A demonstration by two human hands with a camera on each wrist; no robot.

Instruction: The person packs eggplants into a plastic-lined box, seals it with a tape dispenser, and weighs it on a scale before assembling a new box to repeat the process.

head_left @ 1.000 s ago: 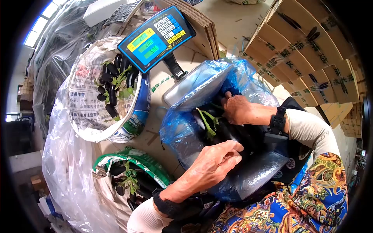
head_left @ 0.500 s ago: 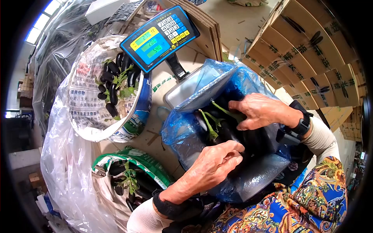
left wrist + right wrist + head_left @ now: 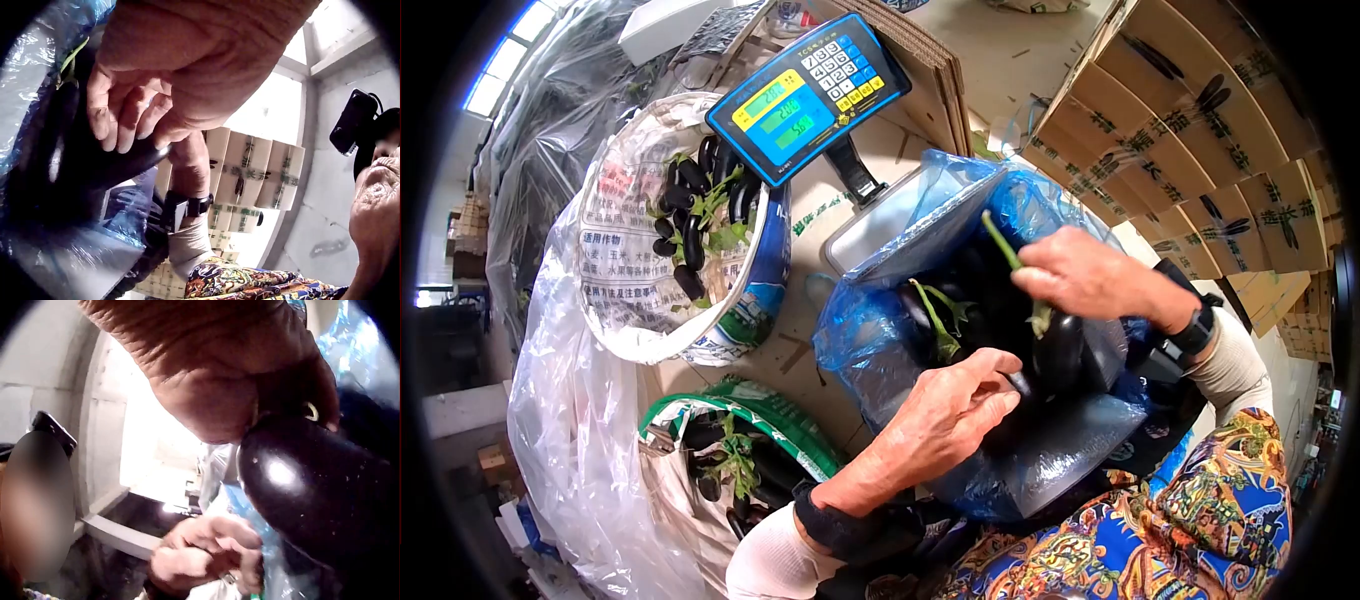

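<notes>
In the head view my right hand pinches a dark eggplant at its stem end, above the blue-lined box, the green stem standing up past the fingers. The eggplant's glossy rounded body fills the right side of the right wrist view. My left hand hovers over the near-left part of the box, fingers loosely bent; in the left wrist view its fingertips overlap a dark eggplant. More eggplants with green stems lie inside the blue plastic liner.
A digital scale display stands behind the box, beside its metal platform. On the left are a white-lined basket and a green-rimmed basket, both holding eggplants. Stacked cardboard cartons rise at the right.
My right hand came up from deep in the box's far side, moved right, and now lifts an eggplant by its stem end. The left hand has barely moved.
</notes>
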